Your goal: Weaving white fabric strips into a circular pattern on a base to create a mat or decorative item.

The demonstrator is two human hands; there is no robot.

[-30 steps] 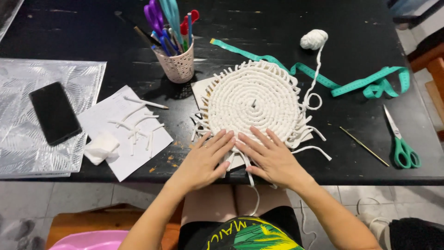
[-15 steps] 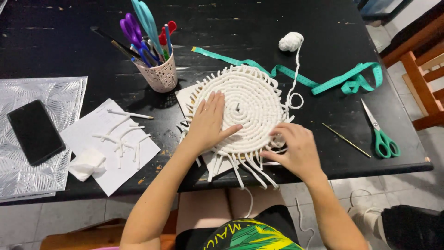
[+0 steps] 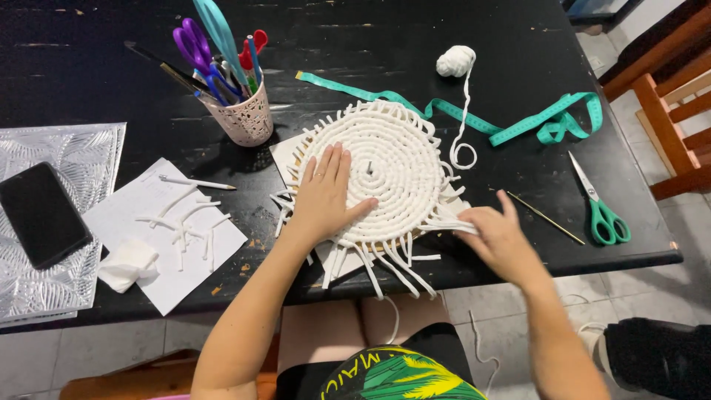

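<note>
left hand [image 3: 326, 194] flat, right hand [image 3: 495, 238] pinching

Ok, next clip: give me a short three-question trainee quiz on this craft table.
1. True or false: the left hand lies flat on the round rope mat.
2. What is the right hand pulling at? A) the tape measure B) the mat's loose strands C) the phone
3. Fill in: the green scissors lie on the table to the ____ of the mat.

Key: 1 true. 2 B; its fingers pinch the white strands at the mat's edge. 3 right.
</note>
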